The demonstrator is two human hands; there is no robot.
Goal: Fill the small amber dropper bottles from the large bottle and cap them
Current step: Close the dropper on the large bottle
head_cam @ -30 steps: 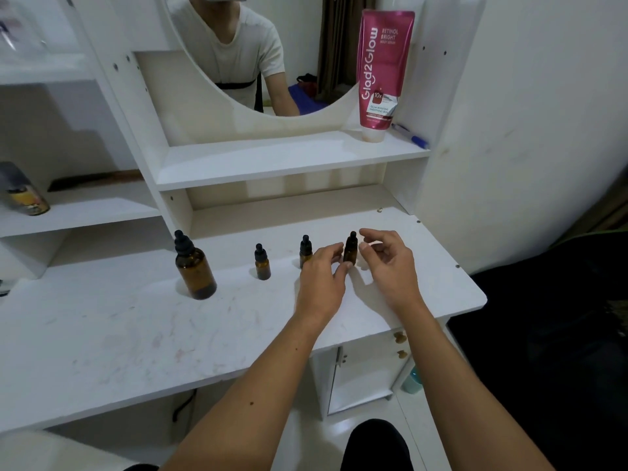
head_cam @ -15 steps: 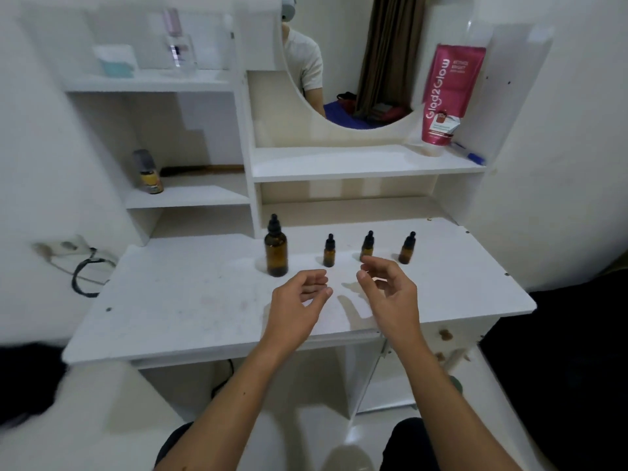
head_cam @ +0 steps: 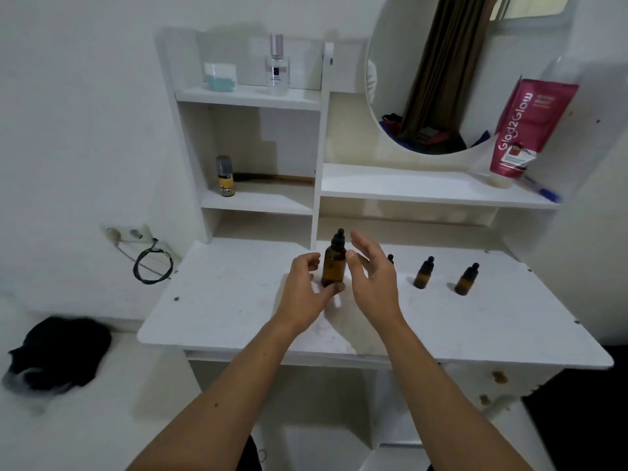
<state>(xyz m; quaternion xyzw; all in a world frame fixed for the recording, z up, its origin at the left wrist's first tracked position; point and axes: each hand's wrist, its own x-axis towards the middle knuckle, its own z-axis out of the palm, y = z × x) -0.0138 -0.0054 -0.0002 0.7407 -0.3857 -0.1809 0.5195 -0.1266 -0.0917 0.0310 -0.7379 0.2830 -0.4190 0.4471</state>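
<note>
The large amber bottle (head_cam: 334,263) stands upright on the white counter (head_cam: 238,300), toward its back edge and roughly midway along it, black dropper cap still on. The left hand (head_cam: 306,287) is at its left side with fingers loosely curled, thumb tip near the base; the right hand (head_cam: 372,270) is at its right side, palm facing the bottle, fingers straight and spread. Neither hand grasps anything, and whether any fingertip touches the glass cannot be told. Three small amber dropper bottles line up toward the right edge: the nearest (head_cam: 390,258) is mostly hidden behind the right hand, the middle one (head_cam: 423,275) and the far one (head_cam: 466,282) stand apart from each other, all capped. The large bottle is likely glass: rigid, smooth, somewhat slippery and breakable, heavier if full, yet light enough for one hand. The safest hold looks to be around the straight-walled body below the shoulder, with the other hand pinching the ribbed cap collar to unscrew it rather than squeezing the soft rubber bulb. The small bottles seem light and tippy, so each probably needs steadying at its body while filling.
</note>
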